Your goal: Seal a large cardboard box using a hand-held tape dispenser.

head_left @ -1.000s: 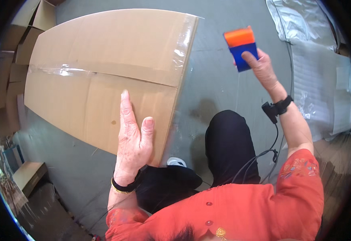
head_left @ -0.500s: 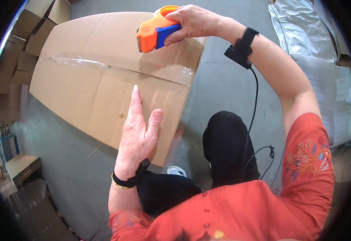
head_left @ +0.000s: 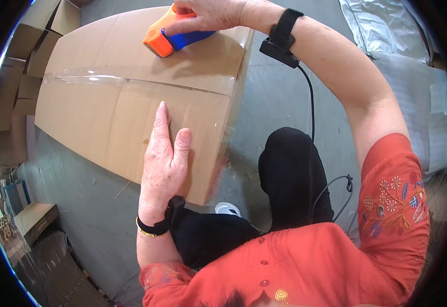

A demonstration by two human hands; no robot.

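A large brown cardboard box [head_left: 95,112] lies in front of me with its top flaps meeting along a seam. Clear packing tape [head_left: 98,78] runs along the left part of that seam, and more shiny tape shows near the right end. My right hand [head_left: 215,14] is closed around an orange and blue tape dispenser [head_left: 164,37], which is at the far side of the box top. Whether the dispenser touches the cardboard I cannot tell. My left hand [head_left: 164,148] is open over the near flap, fingers stretched toward the seam and thumb apart.
Cardboard cartons [head_left: 8,97] are stacked at the far left, with an open carton [head_left: 34,220] below them. White plastic-wrapped material [head_left: 412,107] lies on the right. A black cable [head_left: 313,107] hangs from my right wrist past my knee to the grey floor [head_left: 95,189].
My right hand has carried the tape dispenser left and slightly farther away, and the dispenser is tilted lower. My left hand has shifted a little left, still open.
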